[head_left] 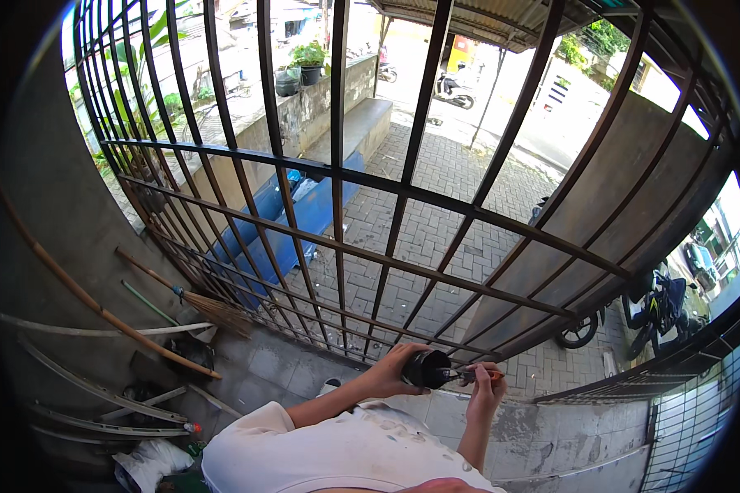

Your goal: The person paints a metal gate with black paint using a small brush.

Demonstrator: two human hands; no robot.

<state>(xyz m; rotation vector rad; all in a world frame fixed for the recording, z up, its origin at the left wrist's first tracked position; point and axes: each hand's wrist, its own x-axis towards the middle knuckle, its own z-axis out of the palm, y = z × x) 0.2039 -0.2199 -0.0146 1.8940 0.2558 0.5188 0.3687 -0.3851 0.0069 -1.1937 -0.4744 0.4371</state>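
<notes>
My left hand (391, 374) is wrapped round a dark, open-topped can (427, 370), tilted so its black inside shows. In my right hand (485, 389) is a slim paintbrush (494, 375) with an orange handle, its dark end pointing left at the can's mouth. Whether the bristles touch the can's inside is too small to tell. Both hands are low in front of my white shirt, close to the foot of a dark metal bar gate (370, 261). Neither hand touches the bars.
At the left wall lean a stick broom (214, 311) and a long bamboo pole (99, 306), with several curved pale strips (107, 404) below. A white sack (158, 462) lies near my left side. Beyond the bars are a blue bench-like object (263, 267), brick paving (436, 222) and a parked motorcycle (662, 308).
</notes>
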